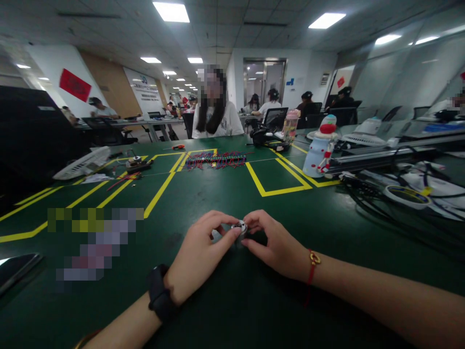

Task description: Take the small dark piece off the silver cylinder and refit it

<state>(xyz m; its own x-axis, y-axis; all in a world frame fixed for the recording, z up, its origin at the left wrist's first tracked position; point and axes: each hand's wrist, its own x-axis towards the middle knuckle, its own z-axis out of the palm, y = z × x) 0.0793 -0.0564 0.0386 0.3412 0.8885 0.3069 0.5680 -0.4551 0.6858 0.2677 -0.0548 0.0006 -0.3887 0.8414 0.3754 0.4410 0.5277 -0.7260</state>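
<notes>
Low over the green table, a small round silver-white part with dark spots on top sits between my two hands. My left hand, with a black band at its wrist, pinches the part between thumb and fingers from the left. Curled in from the right, my right hand has its thumb and fingertips against the part's other side. The fingers cover much of it, so its exact kind does not show.
Ahead lies a bundle of red and blue wires. A light blue bottle stands at right, near a heap of black cables. At left are a phone and a motor-like device. A person sits across.
</notes>
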